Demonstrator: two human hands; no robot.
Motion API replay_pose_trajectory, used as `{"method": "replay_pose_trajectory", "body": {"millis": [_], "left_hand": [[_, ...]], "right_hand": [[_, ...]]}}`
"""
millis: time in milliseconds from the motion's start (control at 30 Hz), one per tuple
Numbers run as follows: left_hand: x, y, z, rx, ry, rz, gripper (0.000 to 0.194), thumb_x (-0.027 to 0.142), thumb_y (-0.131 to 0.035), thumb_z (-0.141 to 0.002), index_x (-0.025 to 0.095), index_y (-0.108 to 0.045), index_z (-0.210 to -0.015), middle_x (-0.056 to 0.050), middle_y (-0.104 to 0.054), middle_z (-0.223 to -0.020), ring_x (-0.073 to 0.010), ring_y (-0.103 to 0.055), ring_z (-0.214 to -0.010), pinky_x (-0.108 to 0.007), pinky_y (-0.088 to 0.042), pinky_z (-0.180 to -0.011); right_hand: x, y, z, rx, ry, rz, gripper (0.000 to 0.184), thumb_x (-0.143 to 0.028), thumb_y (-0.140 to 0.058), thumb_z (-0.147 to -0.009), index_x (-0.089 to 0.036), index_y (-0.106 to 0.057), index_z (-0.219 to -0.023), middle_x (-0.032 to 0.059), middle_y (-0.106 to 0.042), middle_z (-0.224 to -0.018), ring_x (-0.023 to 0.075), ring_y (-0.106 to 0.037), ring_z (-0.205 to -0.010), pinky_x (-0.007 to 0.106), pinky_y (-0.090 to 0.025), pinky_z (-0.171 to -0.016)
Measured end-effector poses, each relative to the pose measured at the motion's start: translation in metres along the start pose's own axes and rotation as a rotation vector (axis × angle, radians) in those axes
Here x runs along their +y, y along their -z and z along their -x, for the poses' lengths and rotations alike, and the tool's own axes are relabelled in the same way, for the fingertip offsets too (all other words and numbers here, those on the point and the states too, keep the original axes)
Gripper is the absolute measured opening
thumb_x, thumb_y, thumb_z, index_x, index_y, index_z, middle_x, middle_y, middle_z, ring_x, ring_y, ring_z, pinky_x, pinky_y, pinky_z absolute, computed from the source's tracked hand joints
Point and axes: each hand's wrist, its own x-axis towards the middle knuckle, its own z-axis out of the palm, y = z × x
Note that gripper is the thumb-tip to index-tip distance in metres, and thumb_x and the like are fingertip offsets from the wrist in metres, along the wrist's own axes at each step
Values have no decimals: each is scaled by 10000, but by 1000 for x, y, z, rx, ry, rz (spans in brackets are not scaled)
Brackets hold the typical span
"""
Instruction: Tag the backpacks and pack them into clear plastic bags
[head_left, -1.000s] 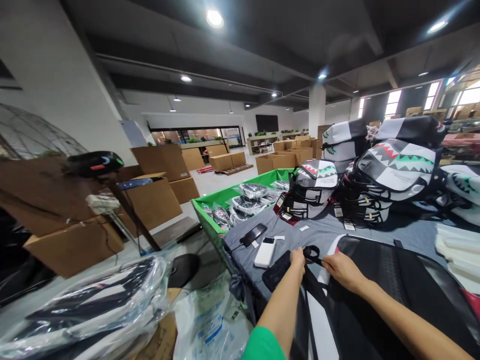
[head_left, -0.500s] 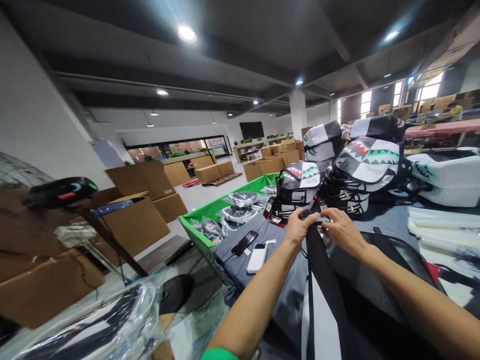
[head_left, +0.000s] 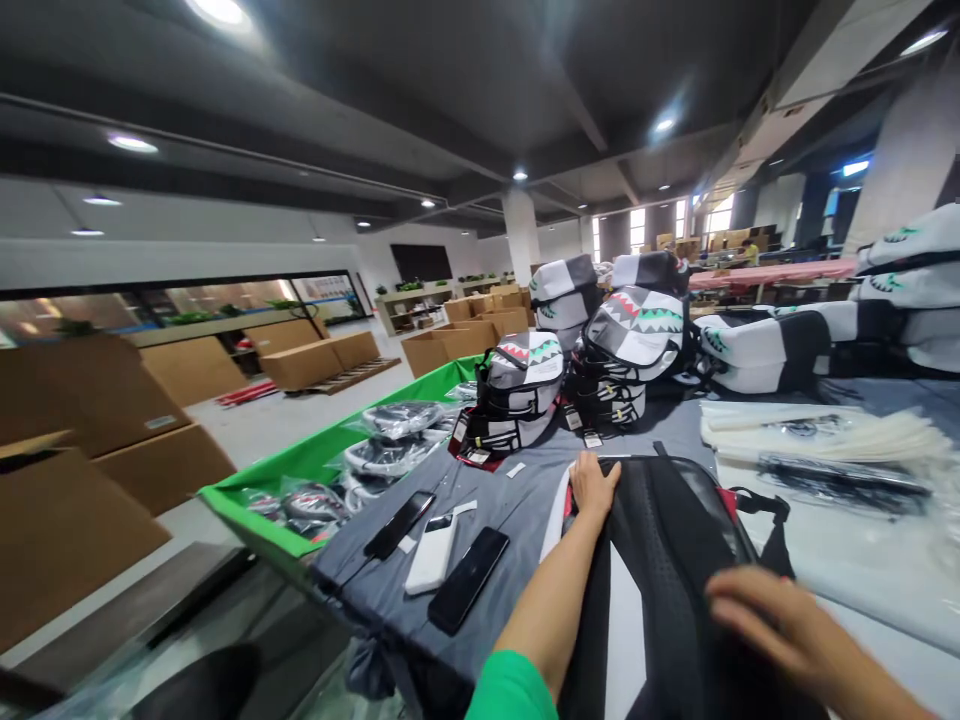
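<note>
One backpack [head_left: 679, 545] lies flat, the left hand [head_left: 592, 484] at its top edge, likely steadying it, grip unclear; the blurred right hand [head_left: 780, 620] hangs alongside, fingers parted.

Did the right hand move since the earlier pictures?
Yes. The right hand has moved rightward and back, farther from the large toothy-print bag in the pile.

Lamps [head_left: 218, 12]: overhead, nearest clipped white, one with bluish flare.
Windows [head_left: 637, 230]: far daylight, overexposed.
Ceiling [head_left: 420, 80]: dim grey.
Wrap [head_left: 401, 420]: bright glints.
Backpack [head_left: 675, 510]: lower part sunk in shadow, detail lost.
Right hand [head_left: 795, 625]: blurred; left hand [head_left: 592, 487] crisper.
Pillar [head_left: 907, 150]: leaning, stretched by wide-angle distortion near right edge.
Lower left corner: dark, smeared.
</note>
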Motion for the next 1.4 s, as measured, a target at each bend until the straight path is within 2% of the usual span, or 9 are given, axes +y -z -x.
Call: {"method": "replay_pose_trajectory", "body": {"millis": [100, 233, 433, 700, 900, 1000, 1133, 1300, 1400], "left_hand": [[6, 2, 6, -37, -71, -61, 256, 304, -660, -893, 193, -606, -1117, -143, -586, -1272, -336, -492, -1266, -482, -334, -1103], [27, 7, 26, -132, -326, -56, 335, 251, -672, -875, 232, -606, -1203, -99, -578, -1355, -293, -451, -1322, -425, -307, -1148], [49, -41, 51, -506, -746, 179, 458, 216, -670, -814, 263, -623, -1266, -86, -641, -1266, -297, -521, -1229, -461, -406, -1079], [46, -93, 49, -509, -663, 272, 119, 93, -615, -788, 165, -709, -779, -48, -669, -855, -232, -595, -1068, -362, -490, -996], [54, -69, 55, -503, -577, 265, 232, 238, -715, -829, 157, -742, -1045, -45, -705, -959, -241, -649, -1021, -350, -534, -932], [79, -36, 60, -411, -748, 315, 668, 375, -797, -812, 157, -554, -1395, -116, -633, -1320, -276, -567, -1257, -392, -460, -1087], [121, 3, 57, -457, -1175, 175, 367, 300, -537, -1022, 143, -575, -1352, -110, -680, -1229, -207, -627, -1194, -306, -478, -1041], [112, 20, 67, -324, -1081, -265, 259, 245, -457, -1048, 132, -603, -1230, -91, -713, -1024, -212, -686, -981, -333, -501, -908], [74, 25, 103, -491, -937, -319, 201, 161, -461, -993, 139, -615, -1120, -71, -715, -967, -210, -684, -903, -336, -502, -866]], "right_hand": [[36, 55, -38, 316, -371, 160, 661, -743, -510, -707, -215, -667, -1073, 171, -716, -1014, 349, -670, -863, 461, -527, -789], [61, 71, -81, 375, -544, 142, 643, -789, -369, -715, -201, -617, -792, 153, -643, -646, 309, -622, -599, 449, -500, -603], [0, 61, -92, 488, -149, 163, 527, -727, -480, -756, -228, -607, -872, 66, -699, -742, 229, -634, -633, 344, -502, -641], [-66, 18, -31, 618, 529, 354, 175, -403, -564, -933, -232, -596, -939, -38, -674, -636, 123, -581, -403, 228, -455, -447], [-72, 58, -16, 703, 346, 248, 317, -582, -582, -900, -267, -612, -887, -42, -646, -594, 150, -574, -397, 259, -449, -380], [-71, 89, -25, 630, 202, 198, 467, -736, -545, -835, -281, -650, -818, -24, -619, -539, 173, -517, -366, 309, -416, -346], [-84, 118, -43, 298, 220, 142, 518, -760, -627, -765, -255, -692, -855, 16, -676, -669, 206, -613, -565, 318, -495, -493], [-90, 140, -61, -43, 140, -60, 606, -748, -701, -733, -219, -689, -1029, 64, -703, -811, 200, -602, -648, 319, -487, -540], [-76, 133, -84, -50, 119, -106, 701, -817, -668, -706, -204, -671, -1047, 51, -666, -775, 186, -561, -632, 305, -428, -516]]}}
